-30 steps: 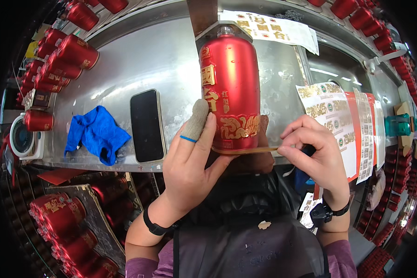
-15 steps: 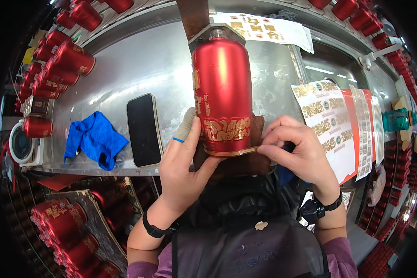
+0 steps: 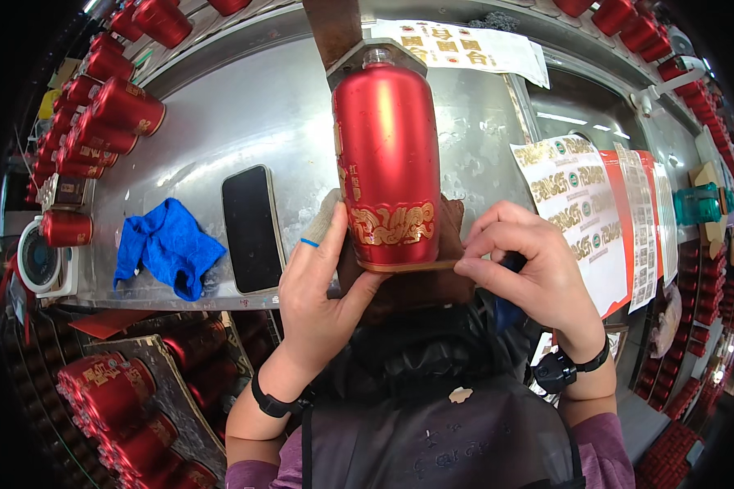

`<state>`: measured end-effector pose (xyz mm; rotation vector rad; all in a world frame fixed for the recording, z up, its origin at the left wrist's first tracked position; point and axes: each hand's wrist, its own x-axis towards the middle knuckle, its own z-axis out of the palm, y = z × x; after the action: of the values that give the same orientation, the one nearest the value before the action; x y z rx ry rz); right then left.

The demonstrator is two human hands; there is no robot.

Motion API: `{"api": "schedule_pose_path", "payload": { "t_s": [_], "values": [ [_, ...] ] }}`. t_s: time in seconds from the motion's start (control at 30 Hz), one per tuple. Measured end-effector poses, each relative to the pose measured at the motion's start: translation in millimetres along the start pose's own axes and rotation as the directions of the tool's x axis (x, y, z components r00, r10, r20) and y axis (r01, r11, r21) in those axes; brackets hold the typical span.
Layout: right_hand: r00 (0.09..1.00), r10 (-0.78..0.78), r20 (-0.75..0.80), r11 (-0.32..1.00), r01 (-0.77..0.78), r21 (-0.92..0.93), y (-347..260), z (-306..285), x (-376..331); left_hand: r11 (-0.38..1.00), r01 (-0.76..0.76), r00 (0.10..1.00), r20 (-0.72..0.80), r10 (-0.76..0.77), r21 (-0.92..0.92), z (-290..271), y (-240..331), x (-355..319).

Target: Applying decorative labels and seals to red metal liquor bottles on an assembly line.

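The red bottle (image 3: 387,147) lies neck away from the person, over a brown support (image 3: 453,220) that it partly covers. Compared with a second ago, it has rolled so its large gold characters slip round its left edge, and the right hand (image 3: 538,277) is closer to it. That hand pinches the free end of a thin brown strip (image 3: 408,267) along the bottle's base; the left hand (image 3: 311,289) grips the bottle's lower left between thumb and fingers, hiding the strip's far end. Left of the bottle lie a smartphone (image 3: 251,228) and, beyond it, a blue cloth (image 3: 167,244); to its right, gold-printed label sheets (image 3: 575,212).
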<state>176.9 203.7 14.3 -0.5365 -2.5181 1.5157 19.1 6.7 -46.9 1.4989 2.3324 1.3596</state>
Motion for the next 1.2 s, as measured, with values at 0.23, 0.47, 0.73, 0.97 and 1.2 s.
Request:
{"api": "schedule_pose_path", "payload": {
  "t_s": [0.23, 0.47, 0.73, 0.97, 1.2],
  "values": [
    [1.000, 0.000, 0.029, 1.000, 0.001, -0.030, 21.2, 6.6, 9.9, 0.999, 0.041, 0.999, 0.020, -0.040, -0.031, 1.8, 1.2, -1.1],
    [0.995, 0.045, 0.093, 0.998, -0.048, 0.029, 31.2, 8.4, 19.4, 0.973, -0.193, 0.980, 0.064, 0.187, 0.125, -10.3, 8.7, -27.0],
    [0.996, 0.022, 0.082, 0.998, -0.026, 0.055, 35.4, 11.7, 20.5, 0.843, -0.486, 0.874, 0.144, 0.464, 0.232, 5.8, 19.8, -10.8],
    [0.993, 0.071, 0.093, 0.996, -0.076, 0.051, 30.5, 13.0, 18.3, 0.854, -0.407, 0.912, 0.092, 0.400, 0.324, -0.6, 23.7, -0.9],
    [0.996, -0.014, 0.088, 1.000, 0.012, 0.022, 29.6, 11.6, 17.9, 0.928, -0.250, 0.968, 0.039, 0.249, 0.277, -0.1, 28.1, 3.3]
  ]
}}
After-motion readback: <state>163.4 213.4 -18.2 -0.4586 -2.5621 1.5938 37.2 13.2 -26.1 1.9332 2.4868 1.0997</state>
